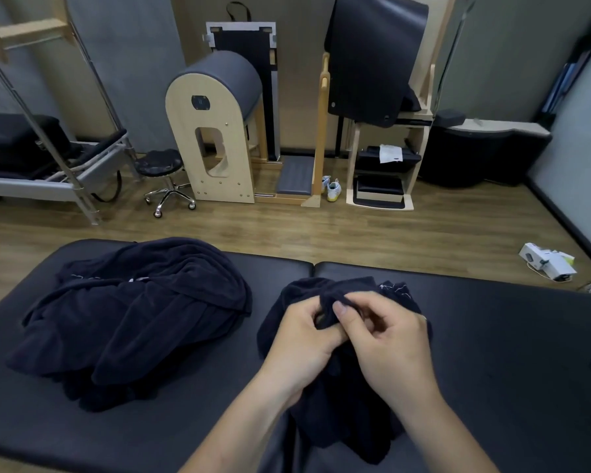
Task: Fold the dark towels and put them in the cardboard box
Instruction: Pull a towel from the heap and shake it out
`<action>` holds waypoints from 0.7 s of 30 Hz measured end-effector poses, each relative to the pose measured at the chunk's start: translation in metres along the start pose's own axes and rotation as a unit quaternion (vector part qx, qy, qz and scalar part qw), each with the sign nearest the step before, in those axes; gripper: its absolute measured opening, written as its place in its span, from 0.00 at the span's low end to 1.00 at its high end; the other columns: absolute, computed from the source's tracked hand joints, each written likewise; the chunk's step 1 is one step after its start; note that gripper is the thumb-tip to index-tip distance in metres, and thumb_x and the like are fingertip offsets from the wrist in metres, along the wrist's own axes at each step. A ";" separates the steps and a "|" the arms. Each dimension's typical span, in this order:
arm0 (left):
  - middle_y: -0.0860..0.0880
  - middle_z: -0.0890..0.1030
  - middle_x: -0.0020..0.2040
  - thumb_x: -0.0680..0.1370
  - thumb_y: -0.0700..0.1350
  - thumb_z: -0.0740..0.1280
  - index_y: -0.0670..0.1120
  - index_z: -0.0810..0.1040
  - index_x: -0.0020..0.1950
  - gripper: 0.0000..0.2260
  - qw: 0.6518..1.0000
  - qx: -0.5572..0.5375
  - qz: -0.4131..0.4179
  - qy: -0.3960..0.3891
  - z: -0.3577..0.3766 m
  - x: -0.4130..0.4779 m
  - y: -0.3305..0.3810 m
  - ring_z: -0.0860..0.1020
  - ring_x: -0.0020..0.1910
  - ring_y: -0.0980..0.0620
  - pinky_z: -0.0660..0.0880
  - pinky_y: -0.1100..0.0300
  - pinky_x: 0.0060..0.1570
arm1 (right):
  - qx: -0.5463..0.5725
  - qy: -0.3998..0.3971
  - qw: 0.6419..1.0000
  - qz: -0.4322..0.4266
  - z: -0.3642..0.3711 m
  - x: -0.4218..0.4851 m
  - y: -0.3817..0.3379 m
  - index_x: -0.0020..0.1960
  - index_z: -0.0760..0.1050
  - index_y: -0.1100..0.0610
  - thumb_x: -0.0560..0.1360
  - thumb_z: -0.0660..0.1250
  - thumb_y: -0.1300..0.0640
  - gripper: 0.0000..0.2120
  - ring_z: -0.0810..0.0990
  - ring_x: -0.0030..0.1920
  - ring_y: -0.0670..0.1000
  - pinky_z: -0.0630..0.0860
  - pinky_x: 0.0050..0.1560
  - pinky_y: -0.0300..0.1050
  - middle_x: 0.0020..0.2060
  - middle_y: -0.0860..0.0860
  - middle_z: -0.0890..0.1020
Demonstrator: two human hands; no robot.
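Low in the centre, your left grip and right grip both pinch one bunched towel on the table. Pinch a fold, not a corner, and it may open crooked or slide off the edge.

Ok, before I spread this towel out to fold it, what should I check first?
1. Grip: left hand and right hand both pinch a bunched part of the towel: ok.
2. Towel lying flat: it is crumpled: not ok.
3. Corners found: hidden in the folds: cannot tell.
4. Bare space on the table to the right: ok.
5. Pile of towels apart from the held one: ok.
6. Cardboard box within reach: not in view: cannot tell.
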State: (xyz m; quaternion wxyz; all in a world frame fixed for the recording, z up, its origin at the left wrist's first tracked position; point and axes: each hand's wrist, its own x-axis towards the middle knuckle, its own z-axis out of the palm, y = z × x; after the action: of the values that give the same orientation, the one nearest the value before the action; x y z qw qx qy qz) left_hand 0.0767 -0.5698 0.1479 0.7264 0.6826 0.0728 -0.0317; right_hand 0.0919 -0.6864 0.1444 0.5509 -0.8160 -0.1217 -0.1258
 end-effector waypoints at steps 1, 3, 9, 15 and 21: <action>0.47 0.87 0.43 0.74 0.33 0.72 0.41 0.83 0.46 0.05 1.000 0.007 0.000 0.013 -0.002 0.000 -0.002 0.84 0.44 0.54 0.77 0.64 0.43 | 0.001 -0.015 1.000 -0.011 -0.002 -0.001 0.003 0.45 0.84 0.51 0.72 0.74 0.60 0.04 0.80 0.37 0.48 0.73 0.39 0.35 0.36 0.45 0.83; 0.47 0.85 0.38 0.71 0.32 0.75 0.37 0.80 0.41 0.05 0.999 -0.004 -0.017 0.051 -0.007 -0.001 -0.003 0.82 0.39 0.53 0.77 0.62 0.41 | 0.014 -0.039 0.999 -0.006 -0.004 -0.004 0.008 0.46 0.83 0.51 0.74 0.72 0.60 0.05 0.81 0.40 0.46 0.73 0.41 0.33 0.38 0.44 0.83; 0.37 0.80 0.44 0.77 0.42 0.70 0.29 0.77 0.47 0.14 0.991 -0.093 -0.091 0.024 -0.015 -0.001 0.010 0.78 0.43 0.46 0.74 0.60 0.41 | 0.031 0.023 0.999 -0.012 0.001 -0.009 0.009 0.48 0.83 0.53 0.76 0.69 0.64 0.07 0.80 0.45 0.44 0.72 0.43 0.29 0.42 0.45 0.81; 0.29 0.81 0.53 0.79 0.43 0.67 0.29 0.78 0.55 0.16 0.981 -0.122 -0.146 -0.033 -0.018 0.000 0.019 0.81 0.45 0.43 0.75 0.54 0.50 | -0.024 -0.014 0.993 -0.112 -0.010 -0.009 0.010 0.53 0.80 0.50 0.70 0.74 0.53 0.12 0.79 0.48 0.42 0.72 0.47 0.30 0.47 0.43 0.80; 0.41 0.84 0.53 0.72 0.41 0.67 0.37 0.81 0.60 0.18 0.953 -0.219 -0.146 -0.150 -0.019 0.000 0.029 0.83 0.50 0.47 0.79 0.56 0.51 | 0.157 0.034 0.984 0.082 -0.012 -0.006 0.012 0.52 0.82 0.57 0.73 0.72 0.65 0.09 0.85 0.47 0.48 0.80 0.51 0.42 0.44 0.50 0.86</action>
State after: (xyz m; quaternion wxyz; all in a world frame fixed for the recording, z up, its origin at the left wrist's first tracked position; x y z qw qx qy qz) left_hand 0.0796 -0.5492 0.1756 0.8481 0.4762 0.0668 -0.2224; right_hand 0.0895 -0.7025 0.1359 0.6845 -0.7217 -0.0539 -0.0875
